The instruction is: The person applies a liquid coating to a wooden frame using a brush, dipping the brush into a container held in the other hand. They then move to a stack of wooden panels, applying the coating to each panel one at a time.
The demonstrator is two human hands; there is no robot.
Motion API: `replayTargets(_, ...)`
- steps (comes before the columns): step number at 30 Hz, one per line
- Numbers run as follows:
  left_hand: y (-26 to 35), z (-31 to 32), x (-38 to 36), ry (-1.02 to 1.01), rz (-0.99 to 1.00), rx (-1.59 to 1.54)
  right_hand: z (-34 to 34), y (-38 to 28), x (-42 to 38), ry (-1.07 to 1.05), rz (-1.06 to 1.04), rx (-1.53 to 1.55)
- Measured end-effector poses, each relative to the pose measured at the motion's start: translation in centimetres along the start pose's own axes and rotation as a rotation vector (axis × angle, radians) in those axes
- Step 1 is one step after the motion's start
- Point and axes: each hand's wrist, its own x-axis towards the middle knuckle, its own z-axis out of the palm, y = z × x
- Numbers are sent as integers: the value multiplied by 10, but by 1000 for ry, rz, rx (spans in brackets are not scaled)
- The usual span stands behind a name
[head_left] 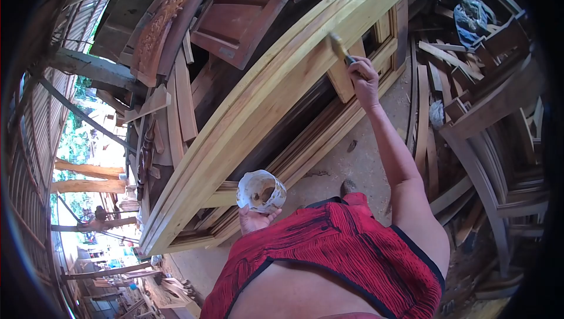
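left hand (257,219) grips white bowl (242,192) | right hand (363,79) closed round brush (337,46), bristles at pale wooden frame (267,98), which stretches beyond both hands | brown panel (240,24) farther off, left of right hand

The long frame (258,98) is pale wood, smooth with a wet-looking gloss near its top; the panel (239,24) behind is darker reddish wood, and the shirt (329,228) is cloth.

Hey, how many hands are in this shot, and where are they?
2. The right hand grips a brush at the wooden frame; the left hand holds a white bowl lower down. Any others in the cluttered background may be hidden.
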Motion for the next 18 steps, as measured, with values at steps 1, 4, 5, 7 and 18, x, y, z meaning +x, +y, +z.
replayTargets(1, -1, -1, 2, -3, 4, -8, 2, 3, 1, 138, -25, -26)
replayTargets(4, -5, 0, 8, -22, 15, 17, 31, -11, -27, 31, -141, -254)
replayTargets(5, -5, 4, 9, -1, 34, 39, 50, 3, -53, -41, -107, -226)
replayTargets(7, -5, 8, 14, 31, 63, 43, 67, -19, -94, -253, -261, -274)
replayTargets(18, -7, 16, 50, 247, 58, 120, 67, -141, -67, -883, 341, 432)
